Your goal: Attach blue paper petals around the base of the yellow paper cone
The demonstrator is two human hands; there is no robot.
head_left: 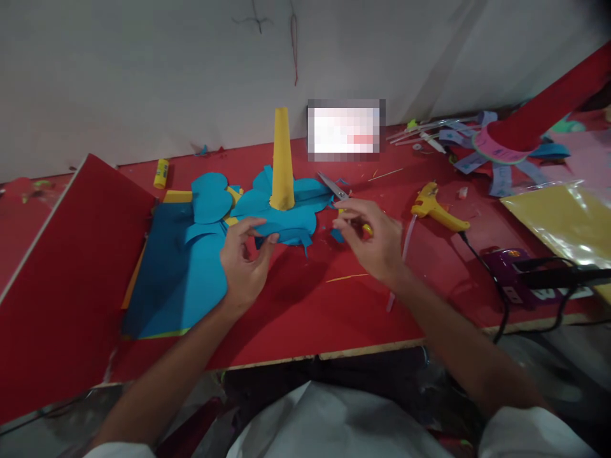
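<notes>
The yellow cone (282, 159) stands upright, narrow end up; beside it, the left hand's (245, 264) fingers part; the right hand's (380, 240), I can't tell.

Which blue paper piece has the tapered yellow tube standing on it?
The lobed blue paper piece in the middle: the tapered yellow tube stands upright on it. The rounded blue cutout and blue sheet, both farther left, carry none.

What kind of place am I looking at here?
Most likely a craft workspace: the red table holds a cut blue paper piece with a yellow cone standing on it, scissors and a yellow glue gun.
</notes>
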